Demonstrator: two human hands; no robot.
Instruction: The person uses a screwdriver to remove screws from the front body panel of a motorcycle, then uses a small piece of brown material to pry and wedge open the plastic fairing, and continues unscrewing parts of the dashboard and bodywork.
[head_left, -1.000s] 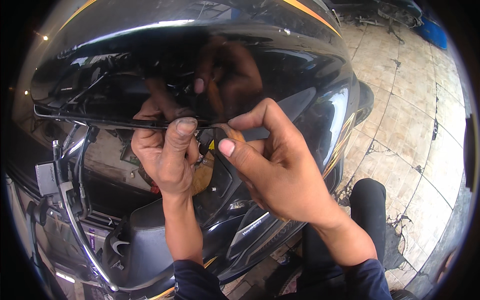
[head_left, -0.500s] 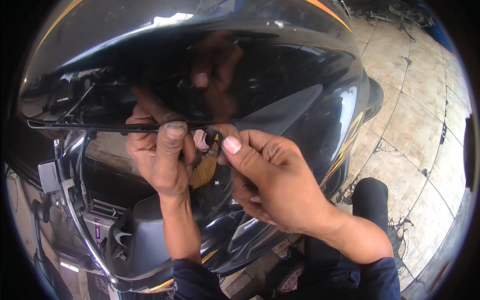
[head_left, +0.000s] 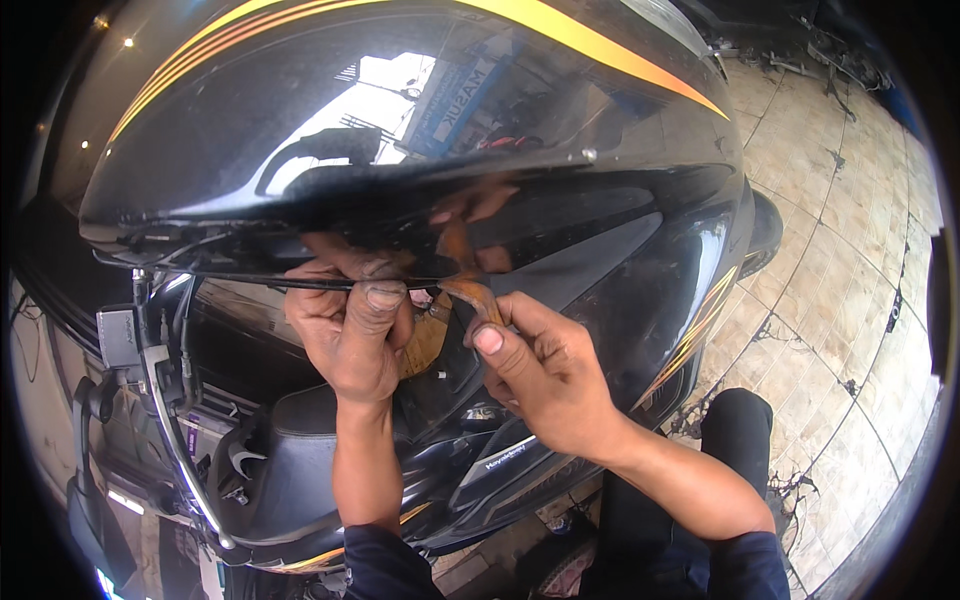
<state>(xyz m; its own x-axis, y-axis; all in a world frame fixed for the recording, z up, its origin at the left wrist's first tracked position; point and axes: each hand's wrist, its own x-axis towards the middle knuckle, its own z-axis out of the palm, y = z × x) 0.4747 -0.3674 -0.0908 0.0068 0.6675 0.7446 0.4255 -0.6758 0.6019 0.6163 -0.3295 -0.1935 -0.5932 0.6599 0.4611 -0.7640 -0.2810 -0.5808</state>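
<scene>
A glossy black motorbike body panel (head_left: 240, 130) with orange and yellow stripes fills the upper middle. Along its lower edge runs a thin black cable-like strip (head_left: 235, 278). My left hand (head_left: 350, 345) is closed in a pinch on this strip, thumb in front and fingers curled behind. Just right of it, my right hand (head_left: 555, 385) pinches a curved orange-brown strip (head_left: 474, 294) between thumb and forefinger. The brown strip's far end reaches the panel edge close to my left thumb; what it is made of I cannot make out. A dark seat (head_left: 300, 410) lies below my left hand.
A chrome bar (head_left: 165, 410) and a grey box (head_left: 118, 336) stand at the left. More black bodywork with a grey insert (head_left: 590, 250) spreads to the right. Beyond it, cracked beige floor tiles (head_left: 820, 260) extend. My dark-clothed knee (head_left: 738, 430) is at lower right.
The view has shifted, so the panel's striped upper part shows more. My right hand has drawn back slightly from the edge, exposing more of the brown strip. My left hand keeps its pinch.
</scene>
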